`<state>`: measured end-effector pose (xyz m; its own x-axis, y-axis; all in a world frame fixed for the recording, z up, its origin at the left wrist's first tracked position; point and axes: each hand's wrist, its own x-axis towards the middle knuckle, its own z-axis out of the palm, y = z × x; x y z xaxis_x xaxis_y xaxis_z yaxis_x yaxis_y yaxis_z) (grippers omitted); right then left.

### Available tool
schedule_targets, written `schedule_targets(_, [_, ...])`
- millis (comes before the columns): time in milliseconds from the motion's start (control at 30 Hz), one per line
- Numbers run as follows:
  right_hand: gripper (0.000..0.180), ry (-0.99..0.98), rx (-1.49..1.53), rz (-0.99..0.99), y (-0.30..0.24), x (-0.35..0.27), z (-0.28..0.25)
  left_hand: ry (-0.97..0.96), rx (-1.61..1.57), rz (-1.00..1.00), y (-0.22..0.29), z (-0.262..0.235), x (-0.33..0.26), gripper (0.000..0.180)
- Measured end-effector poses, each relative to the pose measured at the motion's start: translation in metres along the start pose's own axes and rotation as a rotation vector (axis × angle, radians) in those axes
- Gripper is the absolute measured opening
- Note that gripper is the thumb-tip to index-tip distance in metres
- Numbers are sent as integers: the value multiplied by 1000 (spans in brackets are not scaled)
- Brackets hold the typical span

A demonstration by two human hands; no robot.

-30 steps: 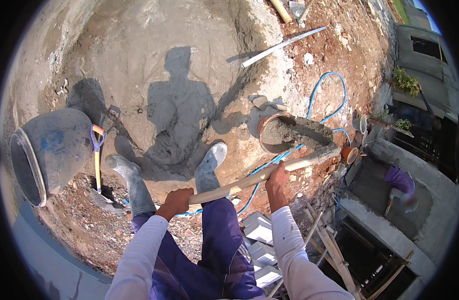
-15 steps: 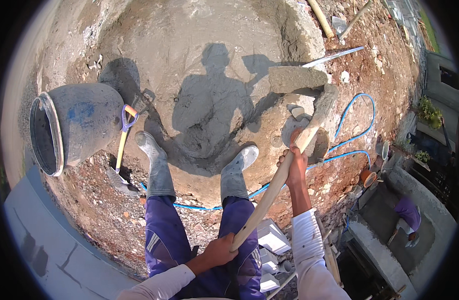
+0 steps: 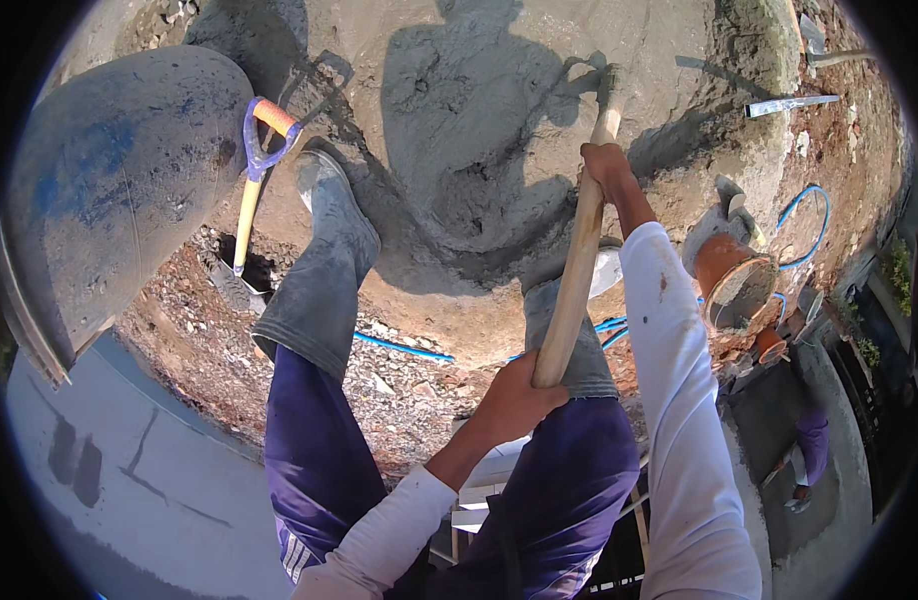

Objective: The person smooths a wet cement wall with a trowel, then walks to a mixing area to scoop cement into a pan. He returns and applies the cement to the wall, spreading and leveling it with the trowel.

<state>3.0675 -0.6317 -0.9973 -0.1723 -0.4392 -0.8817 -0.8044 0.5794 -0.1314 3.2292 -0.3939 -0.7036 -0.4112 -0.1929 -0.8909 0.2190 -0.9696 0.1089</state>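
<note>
Both my hands are closed round the wooden handle of a hoe (image 3: 575,265). My left hand (image 3: 520,399) grips its butt end by my right thigh. Farther up the shaft, my right hand (image 3: 606,170) holds it near the mortar-coated end. The handle slants away from me over wet grey mortar (image 3: 549,35), which is spread on the ground beyond my boots. I cannot make out the hoe's blade at the mortar. My shadow falls across the mix.
At left lies a large grey drum (image 3: 129,170), beside a shovel (image 3: 249,205) with an orange and purple grip. To the right are an orange bucket (image 3: 737,285), a blue hose (image 3: 824,225) and a metal bar (image 3: 791,104). Another person (image 3: 811,450) bends below at right.
The hoe's blade, raised and in view before, is now down at the mortar. My right hand has moved forward along with the handle. My view has tilted and come closer to the ground.
</note>
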Motion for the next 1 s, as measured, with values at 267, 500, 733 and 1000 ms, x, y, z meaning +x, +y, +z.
schedule_targets(267, [35, -225, 423, 280, 15, -122, 76, 125, 215, -202, 31, -9, -125, 38])
schedule_targets(500, [25, -494, 544, 271, 10, -193, -29, -113, -134, -195, 91, 101, -204, 56])
schedule_targets(733, [20, -575, 760, 213, 36, -280, -138, -277, -462, -172, 98, 256, -257, 45])
schedule_targets(1000, [13, -524, 1203, 236, 138, -355, -301, -338, -337, 49, 91, 434, -303, 51])
